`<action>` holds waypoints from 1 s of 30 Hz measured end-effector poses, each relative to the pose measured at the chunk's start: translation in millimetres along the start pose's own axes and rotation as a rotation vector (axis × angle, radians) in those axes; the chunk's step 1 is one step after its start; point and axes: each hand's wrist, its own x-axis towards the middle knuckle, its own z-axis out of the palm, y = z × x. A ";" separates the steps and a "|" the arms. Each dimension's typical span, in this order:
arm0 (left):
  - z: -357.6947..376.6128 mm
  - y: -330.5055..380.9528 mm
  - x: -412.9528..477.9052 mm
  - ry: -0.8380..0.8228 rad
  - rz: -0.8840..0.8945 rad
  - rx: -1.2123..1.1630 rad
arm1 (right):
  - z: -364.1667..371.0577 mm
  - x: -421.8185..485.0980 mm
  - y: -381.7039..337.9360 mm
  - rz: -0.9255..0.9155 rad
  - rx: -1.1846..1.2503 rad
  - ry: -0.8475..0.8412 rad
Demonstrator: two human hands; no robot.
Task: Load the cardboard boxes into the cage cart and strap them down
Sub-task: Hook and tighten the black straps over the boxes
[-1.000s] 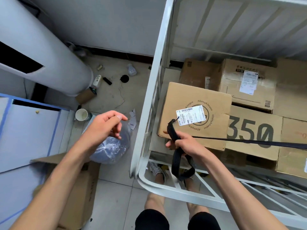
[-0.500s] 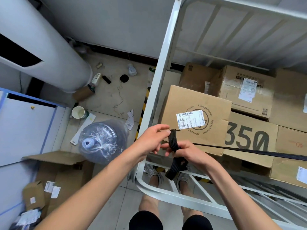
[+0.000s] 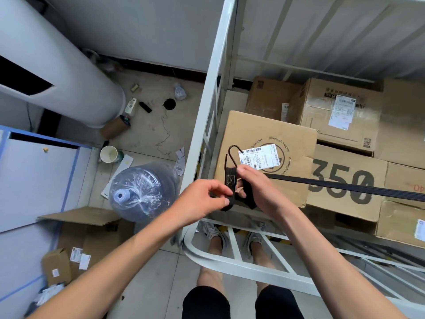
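Boxes (image 3: 264, 134) sit loaded in the cart (image 3: 216, 72), centre right. The strap (image 3: 345, 187) crosses them from the right edge; the left hand (image 3: 202, 199) pinches and the right hand (image 3: 259, 187) grips its bunched end at centre. Its hook (image 3: 232, 157) seems unattached, so fastening remains.

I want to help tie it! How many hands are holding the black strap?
2. The left hand pinches the folded end of the strap; the right hand grips it just below the hook.
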 end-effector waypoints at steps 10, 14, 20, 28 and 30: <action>27.9 -32.3 -35.2 0.001 -0.081 -0.026 | 19.6 2.2 11.7 0.141 -0.214 -0.102; 29.2 -43.4 -39.9 -0.122 -0.168 -0.108 | 23.6 2.1 25.4 0.192 -0.217 -0.059; -16.5 -45.5 -47.2 -0.122 -0.176 -0.277 | 25.5 9.7 38.0 0.219 -0.415 -0.011; -95.4 -110.6 -66.5 0.090 -0.168 -0.705 | 23.5 17.3 52.4 0.298 -0.600 -0.262; -100.5 -125.8 -69.4 0.089 -0.203 -0.736 | 29.7 20.1 56.5 0.281 -0.645 -0.299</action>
